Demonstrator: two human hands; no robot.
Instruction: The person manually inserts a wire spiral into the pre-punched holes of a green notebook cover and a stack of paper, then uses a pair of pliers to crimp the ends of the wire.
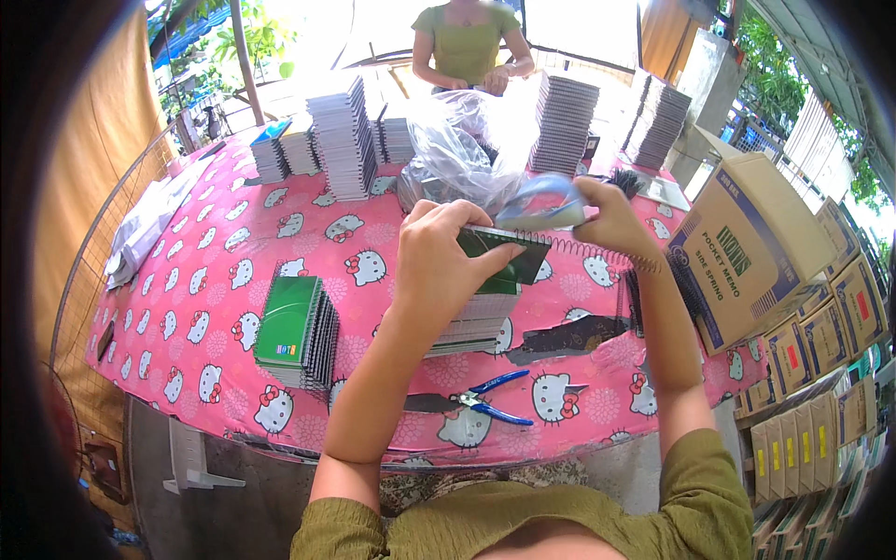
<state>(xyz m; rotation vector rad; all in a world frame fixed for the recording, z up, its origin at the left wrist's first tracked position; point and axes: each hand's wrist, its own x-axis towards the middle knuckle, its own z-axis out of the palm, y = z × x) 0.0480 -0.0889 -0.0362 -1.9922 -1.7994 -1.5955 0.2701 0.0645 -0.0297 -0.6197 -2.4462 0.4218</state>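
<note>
From the head view, the left hand point(439, 266) is gripping a green notebook point(504, 254) above the pink surface point(215, 280), while the right hand point(611, 219) is pinching a black spiral wire point(611, 254) at the notebook's edge. Blue pliers point(490, 397) are lying below.

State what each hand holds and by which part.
Left hand grips the green notebook by its left side. Right hand pinches the spiral wire near its top.
</note>
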